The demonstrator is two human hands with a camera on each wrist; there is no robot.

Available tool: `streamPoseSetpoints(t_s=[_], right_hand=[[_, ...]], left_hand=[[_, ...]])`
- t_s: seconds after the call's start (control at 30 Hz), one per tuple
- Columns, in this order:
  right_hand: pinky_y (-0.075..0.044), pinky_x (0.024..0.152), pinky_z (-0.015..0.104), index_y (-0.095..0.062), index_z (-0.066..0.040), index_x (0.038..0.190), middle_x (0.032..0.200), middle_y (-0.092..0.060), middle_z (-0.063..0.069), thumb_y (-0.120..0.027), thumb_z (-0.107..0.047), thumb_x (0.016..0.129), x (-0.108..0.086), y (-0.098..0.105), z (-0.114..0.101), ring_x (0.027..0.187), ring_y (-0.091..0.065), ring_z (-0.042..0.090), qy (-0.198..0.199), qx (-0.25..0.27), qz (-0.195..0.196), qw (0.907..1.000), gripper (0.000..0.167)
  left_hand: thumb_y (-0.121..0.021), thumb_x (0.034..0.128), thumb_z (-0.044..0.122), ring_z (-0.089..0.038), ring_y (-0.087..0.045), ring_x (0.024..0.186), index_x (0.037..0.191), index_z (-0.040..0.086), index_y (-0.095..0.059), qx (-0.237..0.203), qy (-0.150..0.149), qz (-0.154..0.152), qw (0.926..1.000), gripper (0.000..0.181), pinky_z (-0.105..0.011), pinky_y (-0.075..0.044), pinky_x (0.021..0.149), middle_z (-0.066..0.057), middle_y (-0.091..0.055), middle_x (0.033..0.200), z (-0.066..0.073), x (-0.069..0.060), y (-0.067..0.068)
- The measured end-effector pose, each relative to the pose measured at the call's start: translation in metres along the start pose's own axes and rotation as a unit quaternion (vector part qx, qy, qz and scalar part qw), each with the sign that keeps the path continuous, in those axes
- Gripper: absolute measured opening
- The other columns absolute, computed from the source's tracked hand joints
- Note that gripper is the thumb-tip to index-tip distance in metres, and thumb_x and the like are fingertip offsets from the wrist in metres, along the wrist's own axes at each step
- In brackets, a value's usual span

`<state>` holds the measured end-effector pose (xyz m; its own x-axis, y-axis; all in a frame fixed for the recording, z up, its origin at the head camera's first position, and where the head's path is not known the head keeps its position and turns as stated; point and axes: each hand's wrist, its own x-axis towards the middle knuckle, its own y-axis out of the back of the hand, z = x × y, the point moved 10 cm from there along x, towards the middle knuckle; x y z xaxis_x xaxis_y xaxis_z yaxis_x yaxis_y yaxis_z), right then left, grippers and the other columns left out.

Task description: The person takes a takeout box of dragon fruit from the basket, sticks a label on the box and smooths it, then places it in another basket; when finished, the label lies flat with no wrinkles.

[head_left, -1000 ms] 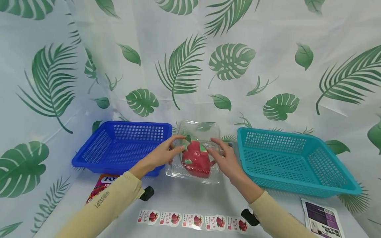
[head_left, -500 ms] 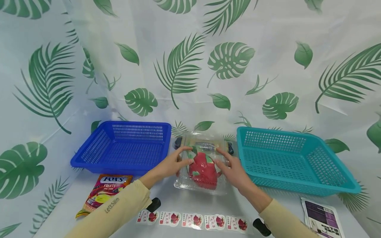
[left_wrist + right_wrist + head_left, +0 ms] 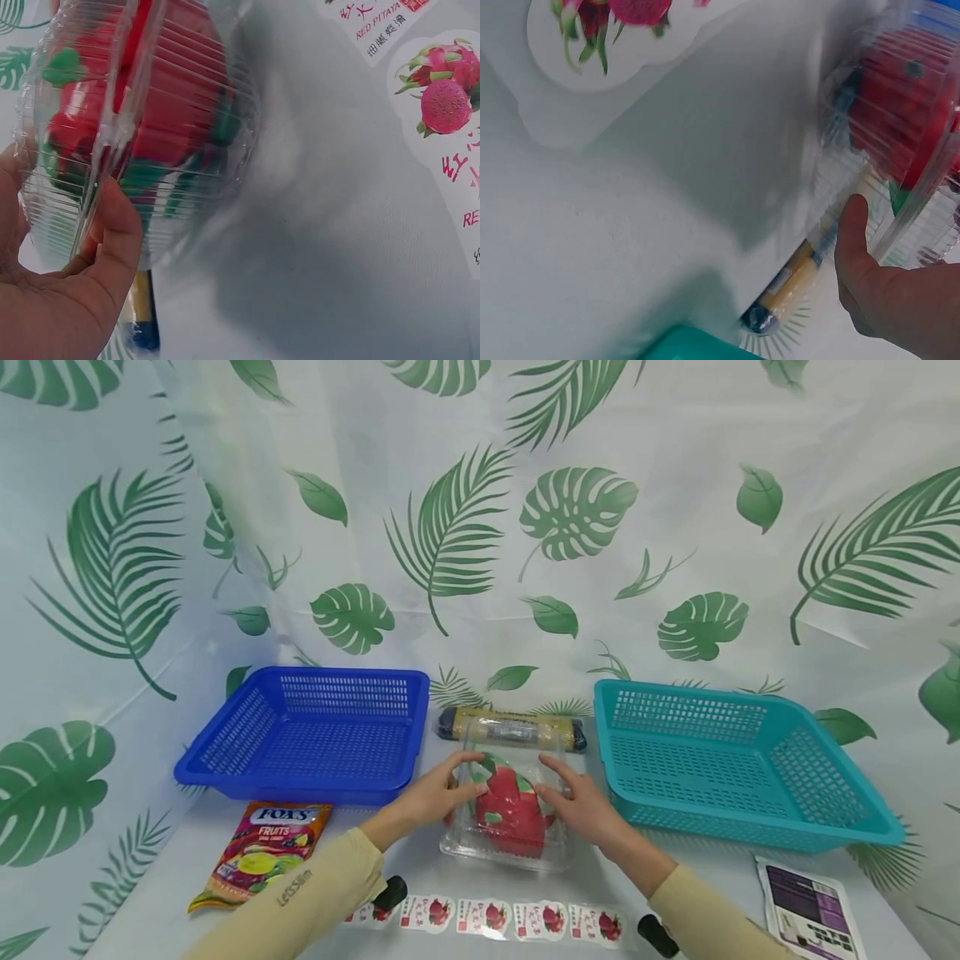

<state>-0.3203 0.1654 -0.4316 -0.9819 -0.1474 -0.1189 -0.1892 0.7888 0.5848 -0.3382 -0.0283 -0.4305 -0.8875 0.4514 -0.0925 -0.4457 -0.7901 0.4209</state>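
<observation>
A clear plastic clamshell box [image 3: 551,858] with a red and green dragon fruit [image 3: 513,817] inside is between my two hands in the head view. My left hand [image 3: 426,795] grips its left side; in the left wrist view the thumb presses on the rim seam. On the other side my right hand [image 3: 583,803] holds the box, its thumb along the rim in the right wrist view. The lid and base edges meet where the wrist views show them. Whether the underside touches the table cannot be told.
A strip of dragon fruit stickers [image 3: 486,917] lies in front. Behind the box is a yellow and dark roll-shaped pack [image 3: 525,727]. A blue basket [image 3: 300,781] stands left, a teal basket [image 3: 750,827] right. A candy bag [image 3: 262,852] and a purple-white pouch [image 3: 810,906] lie nearer.
Both hands have brought the box down and nearer, slightly right at first. The roll-shaped pack and candy bag have come more into view.
</observation>
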Motion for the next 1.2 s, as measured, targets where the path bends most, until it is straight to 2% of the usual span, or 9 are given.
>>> streamPoseSetpoints(t_s=[0.13,0.27,0.4,0.63,0.8,0.93,1.03,1.2], right_hand=[[-0.037,0.098,0.066,-0.034,-0.018,0.153,0.152,-0.031,0.026,-0.055,-0.037,0.100,0.006,-0.001,0.003,0.135,-0.033,0.051,0.000,-0.015,-0.005,0.9999,0.060],[-0.038,0.098,0.066,-0.033,-0.019,0.153,0.152,-0.032,0.026,-0.054,-0.038,0.100,0.013,-0.002,0.006,0.135,-0.033,0.050,-0.002,-0.026,-0.012,0.9996,0.060],[-0.038,0.098,0.066,-0.033,-0.020,0.153,0.152,-0.031,0.025,-0.053,-0.040,0.100,0.018,-0.003,0.008,0.136,-0.032,0.049,-0.006,-0.028,-0.020,0.9994,0.060],[-0.038,0.098,0.065,-0.030,-0.023,0.154,0.151,-0.030,0.026,-0.050,-0.042,0.101,0.027,-0.002,0.012,0.136,-0.032,0.048,-0.013,-0.025,-0.028,0.9992,0.061],[-0.037,0.099,0.065,-0.028,-0.022,0.155,0.151,-0.029,0.027,-0.049,-0.038,0.102,0.031,-0.001,0.012,0.136,-0.030,0.048,-0.008,-0.021,-0.025,0.9994,0.059],[-0.036,0.100,0.066,-0.028,-0.020,0.155,0.150,-0.031,0.028,-0.048,-0.038,0.103,0.030,-0.001,0.009,0.136,-0.032,0.048,0.004,-0.035,-0.021,0.9992,0.059],[-0.037,0.100,0.064,-0.025,-0.016,0.156,0.145,-0.039,0.028,-0.046,-0.037,0.103,0.026,-0.002,0.003,0.131,-0.038,0.046,0.034,-0.060,-0.021,0.9974,0.061],[-0.041,0.097,0.060,-0.022,-0.010,0.156,0.125,-0.056,0.020,-0.045,-0.036,0.104,0.009,-0.003,-0.002,0.119,-0.050,0.036,0.075,-0.085,-0.025,0.9932,0.062]], left_hand=[[-0.061,0.0975,0.033,-0.017,-0.047,0.046,0.145,0.024,-0.043,-0.004,0.008,0.005,0.9999,0.051,-0.049,-0.051,0.060,-0.007,-0.049,0.068,-0.004,0.002,0.000],[-0.061,0.0977,0.033,-0.016,-0.046,0.046,0.146,0.020,-0.042,-0.005,0.008,0.009,0.9999,0.053,-0.049,-0.051,0.059,-0.005,-0.047,0.067,-0.006,0.005,0.002],[-0.061,0.0978,0.033,-0.016,-0.046,0.046,0.146,0.018,-0.041,-0.004,0.010,0.013,0.9999,0.055,-0.047,-0.050,0.057,-0.005,-0.046,0.066,-0.009,0.010,0.003],[-0.061,0.0971,0.036,-0.019,-0.047,0.047,0.146,0.022,-0.042,-0.002,0.016,0.023,0.9996,0.055,-0.045,-0.050,0.058,-0.005,-0.047,0.066,-0.013,0.018,0.006],[-0.060,0.0977,0.037,-0.020,-0.046,0.047,0.146,0.023,-0.041,-0.001,0.015,0.024,0.9996,0.054,-0.042,-0.049,0.057,-0.004,-0.045,0.062,-0.013,0.021,0.007],[-0.056,0.1001,0.036,-0.019,-0.044,0.047,0.149,0.022,-0.038,0.006,0.005,0.015,0.9999,0.054,-0.042,-0.050,0.056,-0.002,-0.043,0.062,-0.012,0.020,0.005],[-0.052,0.1017,0.036,-0.018,-0.044,0.046,0.152,0.021,-0.033,0.013,-0.008,0.004,0.9999,0.056,-0.037,-0.048,0.054,-0.001,-0.040,0.060,-0.010,0.017,0.002],[-0.052,0.1022,0.034,-0.016,-0.047,0.046,0.155,0.018,-0.027,0.026,-0.037,0.005,0.9990,0.060,-0.032,-0.046,0.050,-0.002,-0.045,0.066,-0.005,0.006,0.001]])
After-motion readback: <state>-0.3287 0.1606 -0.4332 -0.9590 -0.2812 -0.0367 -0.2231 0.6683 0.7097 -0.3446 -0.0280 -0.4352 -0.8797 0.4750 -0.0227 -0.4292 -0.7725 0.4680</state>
